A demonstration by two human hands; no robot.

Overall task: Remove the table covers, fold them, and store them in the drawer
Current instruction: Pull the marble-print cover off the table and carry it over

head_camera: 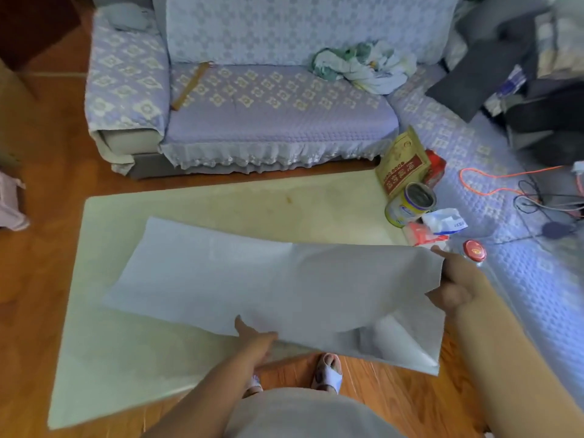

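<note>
— What does the room look like from up here?

— A pale cream tabletop (221, 203) stands low on a reddish wooden floor (47, 248). Behind it runs a sofa (268, 121) under a lilac quilted cover with a lace fringe, carrying a bundle of crumpled cloth (363, 66) and a wooden stick (191, 86). At the tabletop's far right corner stand a tin can (410, 203), a yellow-and-red carton (403, 162), some plastic packets (442, 221) and a red lid (474, 249). An orange cable (493, 177) trails over the cushion on the right.

— And the table cover?

— The grey-white table cover (268, 279) lies folded into a long band across the tabletop, its left end flat on the surface. Its right end is lifted off and hangs past the near edge, a corner drooping above the floor.

— Where are the hands?

— The right hand (455, 282) pinches the raised right edge, fingers curled round the cloth. The left hand (256, 338) meets the near edge around the middle, thumb on top and fingers tucked under the fabric. Two sandalled feet (328, 371) show just below the hanging cloth.
</note>
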